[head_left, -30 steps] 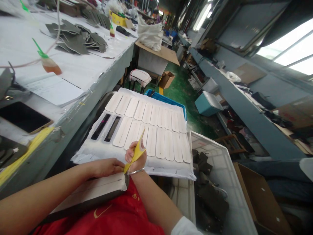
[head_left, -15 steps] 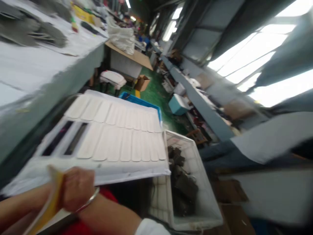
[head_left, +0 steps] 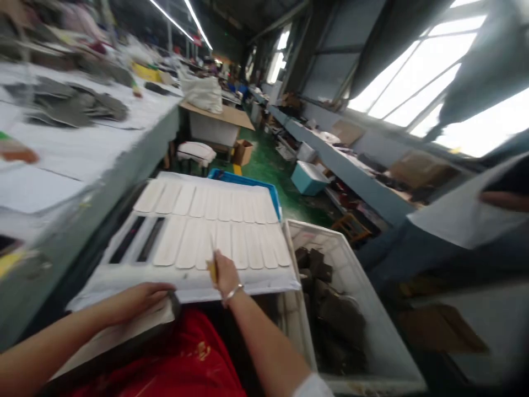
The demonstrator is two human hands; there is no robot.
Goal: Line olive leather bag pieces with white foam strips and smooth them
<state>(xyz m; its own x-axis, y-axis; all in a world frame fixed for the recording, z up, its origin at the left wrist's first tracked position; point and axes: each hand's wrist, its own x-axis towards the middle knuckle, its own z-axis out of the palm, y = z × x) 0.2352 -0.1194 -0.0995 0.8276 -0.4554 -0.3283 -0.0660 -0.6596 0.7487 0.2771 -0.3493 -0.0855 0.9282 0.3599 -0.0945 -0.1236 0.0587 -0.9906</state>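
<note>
Head camera: a worker's right hand (head_left: pixel 226 271), fingers curled around a yellow piece (head_left: pixel 212 270), is raised at the near edge of a white-covered board (head_left: pixel 136 280); the left hand (head_left: pixel 142 300) lies over the far end of a pale, dark-edged piece (head_left: pixel 109 343), its grip impossible to tell. Pale strips (head_left: pixel 189 237) form two rows. Beyond, green floor (head_left: pixel 268 177) runs between benches. At the board's right, a white crate (head_left: pixel 378 309) holds dark pieces (head_left: pixel 341 314).

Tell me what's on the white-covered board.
The board bears two rows of pale strips, with two dark oblongs at the near row's left. The right hand and its yellow piece hide part of that row; the strips cover the surface beneath.
</note>
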